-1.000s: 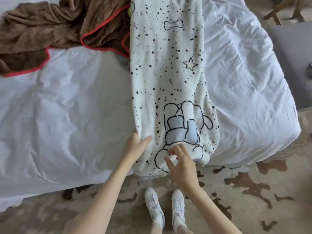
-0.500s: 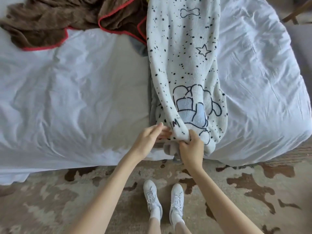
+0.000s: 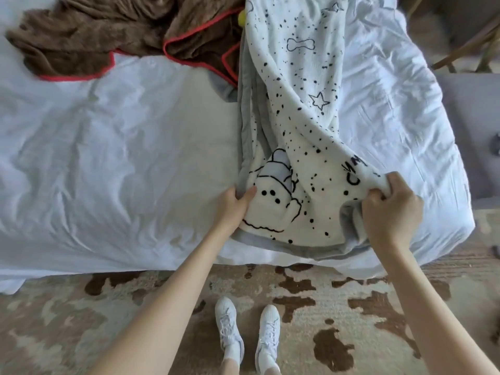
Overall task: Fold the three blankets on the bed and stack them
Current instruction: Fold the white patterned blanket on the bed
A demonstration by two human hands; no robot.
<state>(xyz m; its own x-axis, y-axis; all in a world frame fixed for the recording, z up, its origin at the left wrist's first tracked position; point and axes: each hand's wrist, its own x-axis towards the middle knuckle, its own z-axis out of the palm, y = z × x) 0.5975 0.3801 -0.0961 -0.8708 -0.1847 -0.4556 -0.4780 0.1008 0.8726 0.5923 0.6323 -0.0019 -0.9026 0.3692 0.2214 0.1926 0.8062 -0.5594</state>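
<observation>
Far to the left I saw the brown blanket (image 3: 89, 36). It lay in a messy heap at the far side of the bed (image 3: 108, 158), and it had a thin red edge. It was not folded. In front of it the white sheet of the bed was bare and full of small wrinkles. Below the bed was a rug (image 3: 67, 328) with brown patches.

Next came the left hand (image 3: 232, 207). It gripped the left edge of the white spotted blanket (image 3: 297, 104), near the end closest to me. The thumb lay on top and the fingers were tucked under. Down between the two arms, a pair of white shoes (image 3: 249, 331) stood on the rug.

The white spotted blanket lay in a long strip on the right half of the bed, running away from me. Its far end touched the brown blanket. It had black dots, a bone, a star and a drawn dog on it, and its back was grey. A small grey bit stuck out by its left side, and I could not tell if that was another blanket.

The right hand (image 3: 389, 212) held the near right corner, bunched up in curled fingers and lifted a little off the bed. The two hands were well apart, each clamped on the same blanket.

Past the bed's right side stood a grey seat (image 3: 476, 117), and above it some wooden legs (image 3: 465, 47).
</observation>
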